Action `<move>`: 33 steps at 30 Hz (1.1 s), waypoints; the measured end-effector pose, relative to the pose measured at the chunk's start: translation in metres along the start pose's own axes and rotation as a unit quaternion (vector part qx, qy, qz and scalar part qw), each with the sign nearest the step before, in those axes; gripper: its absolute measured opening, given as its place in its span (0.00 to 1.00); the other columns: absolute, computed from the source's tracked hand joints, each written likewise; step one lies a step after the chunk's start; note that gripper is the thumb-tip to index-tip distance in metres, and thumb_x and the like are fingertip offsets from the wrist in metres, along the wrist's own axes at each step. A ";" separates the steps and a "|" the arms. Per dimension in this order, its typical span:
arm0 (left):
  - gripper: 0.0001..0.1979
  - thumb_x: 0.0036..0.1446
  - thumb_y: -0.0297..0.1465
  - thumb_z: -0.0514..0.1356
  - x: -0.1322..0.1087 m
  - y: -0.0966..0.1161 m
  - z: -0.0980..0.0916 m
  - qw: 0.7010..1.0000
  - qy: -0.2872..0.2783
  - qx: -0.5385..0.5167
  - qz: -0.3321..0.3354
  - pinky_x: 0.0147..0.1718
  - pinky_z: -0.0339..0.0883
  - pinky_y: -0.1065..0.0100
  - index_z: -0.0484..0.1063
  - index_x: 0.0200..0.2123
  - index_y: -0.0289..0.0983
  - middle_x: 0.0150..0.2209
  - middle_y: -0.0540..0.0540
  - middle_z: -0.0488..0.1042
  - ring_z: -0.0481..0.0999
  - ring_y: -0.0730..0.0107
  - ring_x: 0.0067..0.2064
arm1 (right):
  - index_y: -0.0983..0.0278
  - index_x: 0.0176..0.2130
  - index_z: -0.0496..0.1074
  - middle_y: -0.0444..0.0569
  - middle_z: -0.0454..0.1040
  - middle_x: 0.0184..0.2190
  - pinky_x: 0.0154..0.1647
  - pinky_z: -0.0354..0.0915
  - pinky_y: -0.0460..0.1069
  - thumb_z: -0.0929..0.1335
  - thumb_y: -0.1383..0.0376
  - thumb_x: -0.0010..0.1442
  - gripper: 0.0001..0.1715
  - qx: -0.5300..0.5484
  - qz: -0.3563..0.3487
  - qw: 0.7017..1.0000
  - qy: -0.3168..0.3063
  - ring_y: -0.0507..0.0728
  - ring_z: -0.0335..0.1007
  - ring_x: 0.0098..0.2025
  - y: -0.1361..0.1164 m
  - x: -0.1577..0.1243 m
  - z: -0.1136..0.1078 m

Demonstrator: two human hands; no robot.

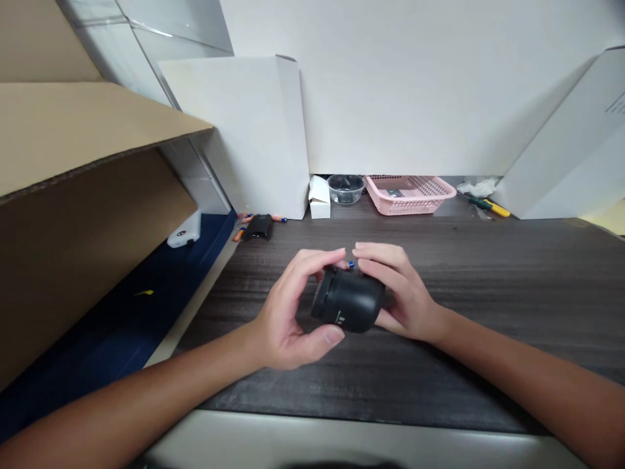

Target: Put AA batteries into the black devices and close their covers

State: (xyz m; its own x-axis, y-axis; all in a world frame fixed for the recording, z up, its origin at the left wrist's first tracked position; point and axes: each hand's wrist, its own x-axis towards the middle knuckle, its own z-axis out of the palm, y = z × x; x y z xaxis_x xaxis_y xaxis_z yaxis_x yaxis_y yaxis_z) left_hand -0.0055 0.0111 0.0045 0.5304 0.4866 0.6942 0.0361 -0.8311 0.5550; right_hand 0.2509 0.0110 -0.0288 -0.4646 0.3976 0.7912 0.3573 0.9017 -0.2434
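Dark tabletop (508, 280), left fingers (317, 262) curved wide around black cylinder (356, 303), right fingers (388, 275) curled over its end

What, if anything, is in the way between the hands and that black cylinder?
Nothing visible: the left hand curves around one end of the black cylinder, the right hand around the other. A blue-tipped piece shows just beyond it.

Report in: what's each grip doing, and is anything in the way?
Right grip on black cylinder, rounded end. Left grip curved about its other end, contact unclear. Pink basket farther back, out of the way.
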 end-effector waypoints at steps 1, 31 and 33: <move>0.40 0.63 0.44 0.67 0.000 0.001 0.000 1.000 -0.002 -0.008 -0.004 0.55 0.69 0.52 0.60 0.73 0.43 0.58 0.37 0.73 0.73 0.50 0.55 | 0.44 0.76 0.54 0.54 0.68 0.68 0.71 0.62 0.73 0.75 0.55 0.66 0.49 -0.026 -0.018 0.999 0.004 0.74 0.63 0.71 0.001 0.000 -0.002; 0.35 0.69 0.50 0.57 -0.008 -0.015 0.009 0.997 0.053 -0.015 0.049 0.49 0.70 0.52 0.59 0.73 0.43 0.53 0.38 0.73 0.75 0.52 0.49 | 0.45 0.79 0.31 0.57 0.50 0.78 0.71 0.67 0.71 0.79 0.46 0.60 0.72 0.126 0.182 0.973 0.071 0.74 0.66 0.71 -0.036 0.007 -0.001; 0.35 0.69 0.50 0.57 -0.008 -0.016 0.009 0.997 0.052 -0.015 0.051 0.49 0.71 0.52 0.59 0.73 0.43 0.54 0.38 0.73 0.75 0.52 0.49 | 0.45 0.79 0.28 0.57 0.50 0.78 0.70 0.67 0.71 0.79 0.44 0.58 0.75 0.108 0.194 0.973 0.067 0.75 0.64 0.72 -0.036 0.004 -0.001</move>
State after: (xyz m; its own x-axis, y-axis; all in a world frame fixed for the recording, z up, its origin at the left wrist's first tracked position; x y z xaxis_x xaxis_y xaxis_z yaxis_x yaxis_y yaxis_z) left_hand -0.0025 0.0175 -0.0144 0.4396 0.4260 0.7908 -0.0407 -0.8700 0.4913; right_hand 0.2364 -0.0201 -0.0164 -0.2136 0.7028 0.6786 0.3001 0.7082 -0.6390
